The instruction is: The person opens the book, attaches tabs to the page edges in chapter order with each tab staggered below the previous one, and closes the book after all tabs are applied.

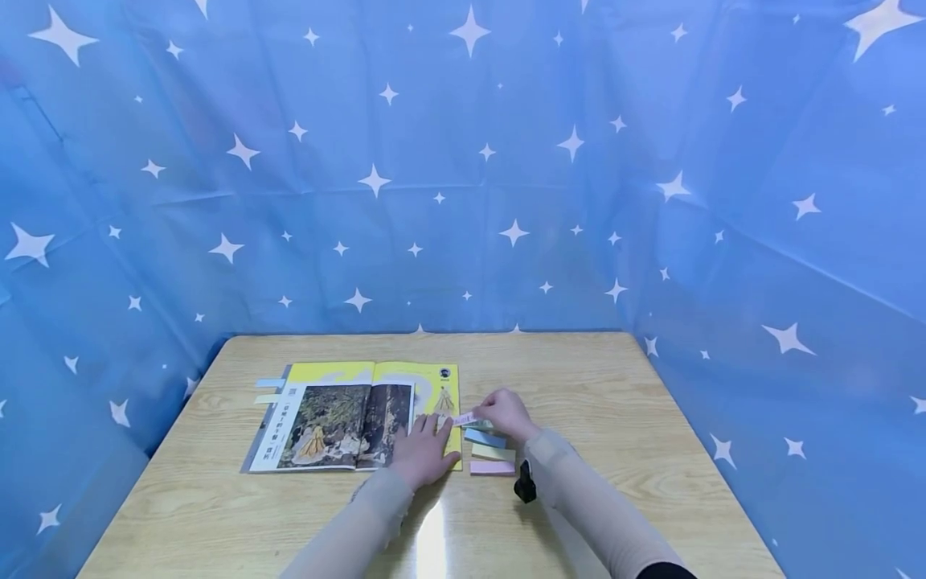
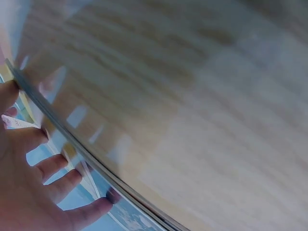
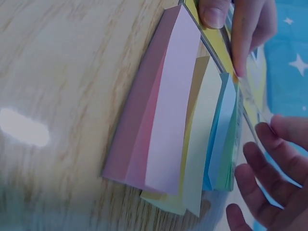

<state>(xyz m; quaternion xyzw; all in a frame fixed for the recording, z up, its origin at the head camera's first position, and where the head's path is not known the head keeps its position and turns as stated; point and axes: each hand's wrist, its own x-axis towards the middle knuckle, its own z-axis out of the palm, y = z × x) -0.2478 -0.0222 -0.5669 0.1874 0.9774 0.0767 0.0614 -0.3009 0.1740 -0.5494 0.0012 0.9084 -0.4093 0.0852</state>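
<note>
An open magazine [image 1: 325, 426] lies on the table, showing a printed painting with yellow page borders. My left hand [image 1: 423, 454] rests spread on its right-hand page; in the left wrist view its fingers [image 2: 53, 166] are extended on the page. At the magazine's right edge my right hand [image 1: 509, 414] pinches one end of a pale sticky tab [image 1: 463, 419] between thumb and forefinger. The tab's other end lies beneath a left fingertip at the page edge. Below the right hand are sticky-note pads: pink [image 3: 166, 110], yellow [image 3: 204, 134], blue [image 3: 224, 125] and green [image 3: 230, 159].
Two tabs, one blue [image 1: 271, 383] and one cream [image 1: 268, 398], stick out from the magazine's left edge. The wooden table [image 1: 593, 386] reaches back to a blue star-patterned curtain [image 1: 463, 241]. A black device [image 1: 525, 482] sits at the right wrist.
</note>
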